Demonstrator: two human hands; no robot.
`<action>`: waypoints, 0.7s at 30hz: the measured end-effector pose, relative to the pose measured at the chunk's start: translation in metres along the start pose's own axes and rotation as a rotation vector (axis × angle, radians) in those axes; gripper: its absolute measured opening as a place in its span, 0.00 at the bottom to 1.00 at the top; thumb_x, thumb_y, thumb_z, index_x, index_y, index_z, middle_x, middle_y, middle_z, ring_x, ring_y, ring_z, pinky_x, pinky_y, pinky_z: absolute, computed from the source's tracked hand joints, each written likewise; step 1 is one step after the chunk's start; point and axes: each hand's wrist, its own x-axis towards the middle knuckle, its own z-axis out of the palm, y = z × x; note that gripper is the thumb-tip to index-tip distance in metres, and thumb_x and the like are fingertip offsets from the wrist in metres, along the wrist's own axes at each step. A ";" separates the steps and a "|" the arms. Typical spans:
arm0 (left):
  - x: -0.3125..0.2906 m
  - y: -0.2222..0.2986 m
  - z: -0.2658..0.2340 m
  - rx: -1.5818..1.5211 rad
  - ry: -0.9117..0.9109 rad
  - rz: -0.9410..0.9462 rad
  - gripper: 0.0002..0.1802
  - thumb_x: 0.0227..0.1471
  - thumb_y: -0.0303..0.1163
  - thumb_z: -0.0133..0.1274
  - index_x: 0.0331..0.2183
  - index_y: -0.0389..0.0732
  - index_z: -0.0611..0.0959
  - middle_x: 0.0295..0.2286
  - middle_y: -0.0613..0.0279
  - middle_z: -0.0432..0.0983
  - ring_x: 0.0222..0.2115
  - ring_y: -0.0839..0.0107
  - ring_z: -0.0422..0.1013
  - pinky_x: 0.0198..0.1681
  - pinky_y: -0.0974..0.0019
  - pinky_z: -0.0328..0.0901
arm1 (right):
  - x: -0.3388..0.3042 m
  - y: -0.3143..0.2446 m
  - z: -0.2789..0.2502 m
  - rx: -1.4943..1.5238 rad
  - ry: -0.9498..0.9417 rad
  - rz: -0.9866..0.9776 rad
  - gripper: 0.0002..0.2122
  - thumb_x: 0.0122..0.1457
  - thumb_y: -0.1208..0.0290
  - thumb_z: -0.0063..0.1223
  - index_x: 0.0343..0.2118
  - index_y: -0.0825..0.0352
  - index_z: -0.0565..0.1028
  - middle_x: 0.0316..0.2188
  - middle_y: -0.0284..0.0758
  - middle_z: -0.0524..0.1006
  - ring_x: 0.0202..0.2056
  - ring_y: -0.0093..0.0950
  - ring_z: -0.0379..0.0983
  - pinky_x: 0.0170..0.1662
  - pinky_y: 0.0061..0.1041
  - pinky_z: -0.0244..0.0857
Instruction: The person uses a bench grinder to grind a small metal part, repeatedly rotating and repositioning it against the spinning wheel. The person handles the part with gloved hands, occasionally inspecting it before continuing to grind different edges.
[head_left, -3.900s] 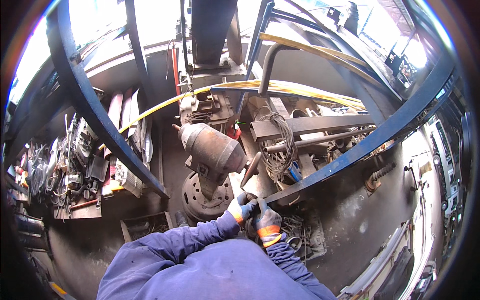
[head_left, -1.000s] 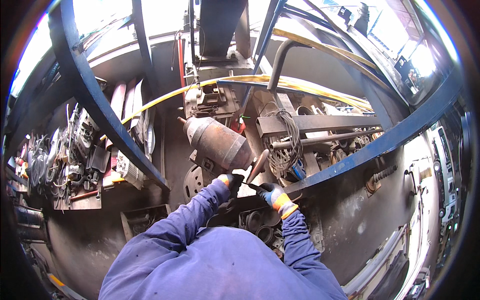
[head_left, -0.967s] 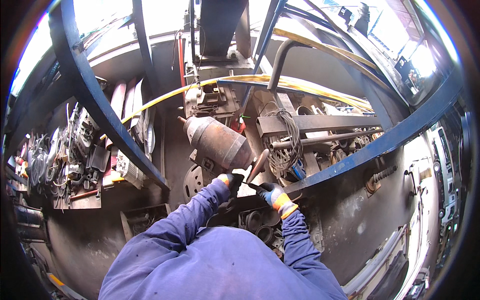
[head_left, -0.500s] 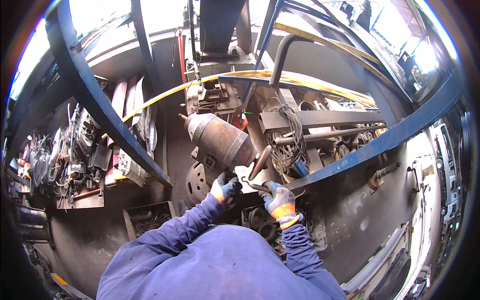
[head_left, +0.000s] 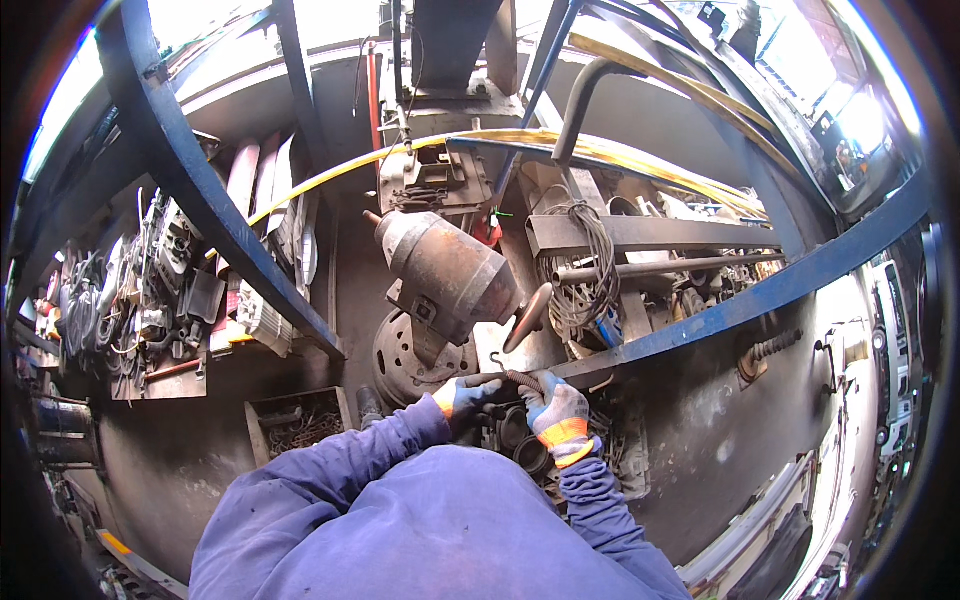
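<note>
To my left I have a blue steel beam (head_left: pixel 155 130) slanting down, and beyond it a heap of metal parts and cables (head_left: pixel 150 290), with a red bar (head_left: pixel 172 370) lying at its near edge. Ahead of me, a rusty cylinder (head_left: pixel 450 270) sits tilted above a steel wheel (head_left: pixel 393 350) with holes round its face. Yellow hoses (head_left: pixel 600 152) arc across behind it. On my right, a coil of wire (head_left: pixel 600 275) hangs over a brown metal channel (head_left: pixel 690 232), and a pipe (head_left: pixel 680 267) runs just beside that. Chains fill an open box (head_left: pixel 257 438) on the floor
</note>
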 end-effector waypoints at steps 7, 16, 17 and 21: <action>0.042 -0.020 -0.008 -0.306 0.063 -0.099 0.12 0.63 0.39 0.49 0.43 0.44 0.79 0.36 0.61 0.79 0.31 0.70 0.75 0.31 0.70 0.69 | 0.003 -0.008 0.003 -0.046 -0.077 0.140 0.13 0.56 0.56 0.54 0.38 0.58 0.78 0.29 0.45 0.80 0.33 0.48 0.77 0.35 0.45 0.70; 0.031 0.006 0.030 -0.197 0.215 -0.009 0.08 0.60 0.33 0.52 0.39 0.41 0.79 0.26 0.65 0.74 0.29 0.70 0.74 0.31 0.71 0.68 | 0.013 -0.010 0.003 -0.106 -0.079 0.167 0.14 0.56 0.56 0.53 0.39 0.59 0.78 0.29 0.47 0.79 0.32 0.49 0.77 0.36 0.46 0.70; 0.043 -0.005 0.018 -0.241 0.115 -0.007 0.07 0.60 0.33 0.52 0.39 0.41 0.79 0.26 0.65 0.75 0.29 0.71 0.73 0.31 0.70 0.68 | 0.014 -0.011 0.003 -0.113 -0.056 0.159 0.14 0.56 0.56 0.54 0.39 0.60 0.78 0.28 0.47 0.79 0.32 0.49 0.77 0.35 0.45 0.70; 0.053 -0.015 0.005 0.066 -0.121 0.215 0.08 0.62 0.31 0.47 0.40 0.41 0.78 0.29 0.64 0.76 0.28 0.69 0.71 0.31 0.69 0.67 | 0.012 -0.002 0.013 -0.098 0.050 0.117 0.16 0.53 0.55 0.58 0.39 0.61 0.80 0.26 0.47 0.78 0.31 0.49 0.76 0.34 0.45 0.69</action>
